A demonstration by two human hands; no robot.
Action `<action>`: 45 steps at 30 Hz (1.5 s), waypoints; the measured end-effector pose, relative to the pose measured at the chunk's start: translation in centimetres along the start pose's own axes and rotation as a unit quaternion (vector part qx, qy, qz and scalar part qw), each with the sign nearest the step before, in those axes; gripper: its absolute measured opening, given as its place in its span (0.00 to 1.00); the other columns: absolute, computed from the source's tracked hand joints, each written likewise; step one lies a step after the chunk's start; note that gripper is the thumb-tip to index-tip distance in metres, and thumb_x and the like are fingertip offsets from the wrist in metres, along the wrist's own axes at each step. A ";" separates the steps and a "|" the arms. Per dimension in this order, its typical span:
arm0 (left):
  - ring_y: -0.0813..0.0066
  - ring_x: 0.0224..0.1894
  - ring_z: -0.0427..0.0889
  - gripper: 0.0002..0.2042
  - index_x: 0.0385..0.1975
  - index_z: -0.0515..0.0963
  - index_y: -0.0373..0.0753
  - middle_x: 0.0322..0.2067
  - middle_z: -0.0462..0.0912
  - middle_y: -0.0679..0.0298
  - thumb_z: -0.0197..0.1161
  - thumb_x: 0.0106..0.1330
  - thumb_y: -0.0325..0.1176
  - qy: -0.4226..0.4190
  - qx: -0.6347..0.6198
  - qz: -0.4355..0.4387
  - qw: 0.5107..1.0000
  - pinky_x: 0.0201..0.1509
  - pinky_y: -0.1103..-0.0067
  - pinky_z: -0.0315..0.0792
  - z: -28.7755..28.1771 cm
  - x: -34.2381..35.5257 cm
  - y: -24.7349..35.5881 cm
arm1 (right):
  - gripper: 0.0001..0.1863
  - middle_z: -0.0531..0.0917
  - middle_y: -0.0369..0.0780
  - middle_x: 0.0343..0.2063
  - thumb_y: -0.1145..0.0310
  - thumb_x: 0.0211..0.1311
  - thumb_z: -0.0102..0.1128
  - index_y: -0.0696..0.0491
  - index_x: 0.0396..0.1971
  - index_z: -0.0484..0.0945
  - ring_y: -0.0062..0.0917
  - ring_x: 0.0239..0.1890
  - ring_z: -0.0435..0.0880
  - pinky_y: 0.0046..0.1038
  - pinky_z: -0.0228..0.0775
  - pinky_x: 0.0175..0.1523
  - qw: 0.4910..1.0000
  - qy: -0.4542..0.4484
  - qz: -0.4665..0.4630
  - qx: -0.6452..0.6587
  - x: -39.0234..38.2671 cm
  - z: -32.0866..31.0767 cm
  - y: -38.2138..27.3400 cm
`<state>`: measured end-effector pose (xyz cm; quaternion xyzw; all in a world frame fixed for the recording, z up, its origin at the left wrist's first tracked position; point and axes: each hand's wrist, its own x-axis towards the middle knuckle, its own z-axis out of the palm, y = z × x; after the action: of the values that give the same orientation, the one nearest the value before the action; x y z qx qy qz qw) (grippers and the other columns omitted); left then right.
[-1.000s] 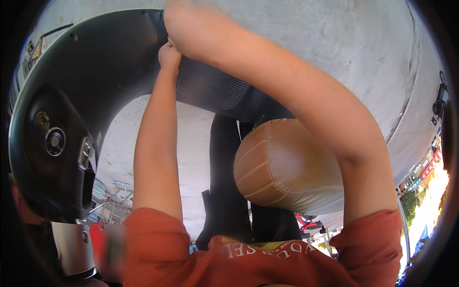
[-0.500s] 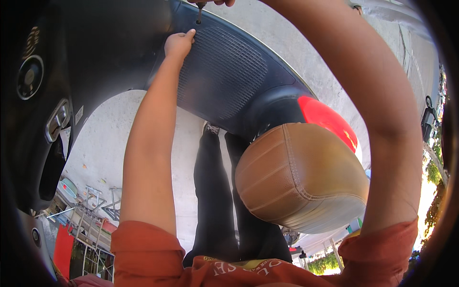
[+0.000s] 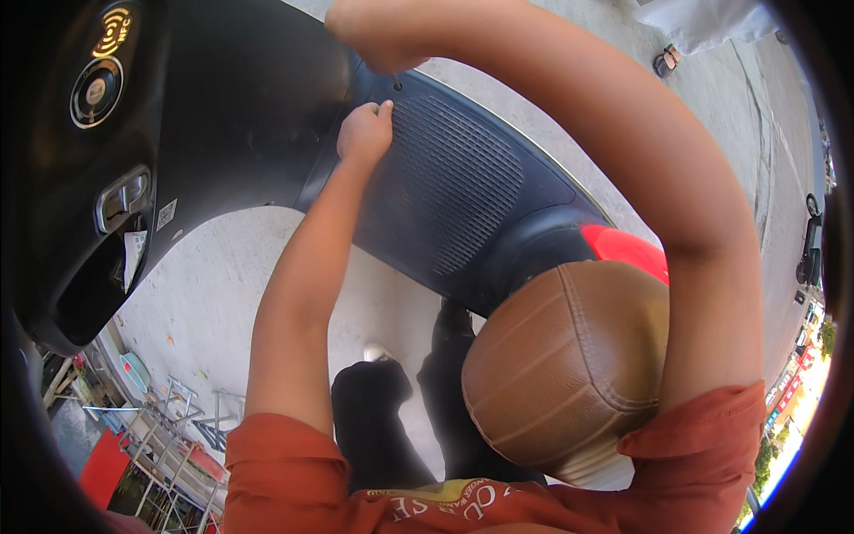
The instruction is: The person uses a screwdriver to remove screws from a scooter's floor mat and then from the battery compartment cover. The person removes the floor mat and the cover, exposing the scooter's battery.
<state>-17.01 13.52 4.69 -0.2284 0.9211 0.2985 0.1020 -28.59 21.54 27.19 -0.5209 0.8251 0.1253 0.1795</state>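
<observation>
A dark blue scooter footboard [image 3: 454, 169] with a ribbed panel stretches out below my hands. My right hand [image 3: 382, 36] is closed at its far edge, over a small screw hole [image 3: 398, 86]. A short bit of thin screwdriver shaft [image 3: 397, 78] shows under that hand, while the handle is hidden by my fist. Just short of the hole, my left hand [image 3: 366, 132] rests at the footboard, thumb pointing up and fingers curled in. Whatever those fingers hold, if anything, cannot be seen.
The scooter's black front panel [image 3: 240, 116] rises on the left, with a round knob [image 3: 96, 93] and a metal latch [image 3: 123, 200]. A brown stitched seat [image 3: 560, 356] and red bodywork [image 3: 623, 249] lie right. Metal racks [image 3: 178, 454] stand lower left; another person's foot [image 3: 666, 60] is upper right.
My view has shifted, so the footboard and both hands sit lower in the picture. More of my right hand shows now, covering most of the screwdriver. My legs have changed position.
</observation>
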 end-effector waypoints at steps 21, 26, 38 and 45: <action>0.61 0.41 0.83 0.09 0.44 0.75 0.39 0.36 0.81 0.61 0.51 0.68 0.30 0.252 0.011 0.270 0.929 0.40 0.66 0.79 4.3 -2.1 -3.4 | 0.11 0.86 0.44 0.26 0.69 0.56 0.67 0.61 0.35 0.85 0.32 0.29 0.85 0.31 0.76 0.36 0.998 -0.062 0.022 0.011 -2.4 -0.3 -1.2; 0.63 0.41 0.83 0.10 0.44 0.75 0.40 0.37 0.81 0.62 0.51 0.67 0.29 0.275 0.023 0.267 0.923 0.40 0.68 0.80 4.2 -2.2 -4.0 | 0.12 0.86 0.44 0.28 0.67 0.56 0.71 0.60 0.35 0.85 0.34 0.29 0.85 0.32 0.77 0.38 0.990 -0.056 -0.044 -0.121 -0.9 -0.9 -3.7; 0.62 0.39 0.84 0.05 0.39 0.73 0.41 0.34 0.81 0.62 0.52 0.68 0.32 0.264 0.004 0.261 0.929 0.38 0.65 0.80 4.7 -1.9 -3.3 | 0.14 0.83 0.45 0.25 0.61 0.67 0.64 0.57 0.34 0.76 0.41 0.31 0.83 0.39 0.73 0.39 0.992 0.121 -0.030 -0.020 -1.4 0.4 -3.1; 0.61 0.37 0.84 0.05 0.38 0.73 0.41 0.32 0.81 0.60 0.52 0.68 0.32 0.273 -0.012 0.268 0.924 0.36 0.64 0.80 4.4 -1.7 -3.6 | 0.19 0.80 0.43 0.22 0.59 0.61 0.72 0.57 0.32 0.71 0.38 0.30 0.82 0.35 0.72 0.38 0.981 0.172 -0.076 0.036 -2.1 1.0 -1.4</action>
<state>-13.55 14.22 -0.11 -0.0467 0.9363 0.2519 -0.2402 -26.35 23.08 27.18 -0.5893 0.8054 -0.0102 0.0628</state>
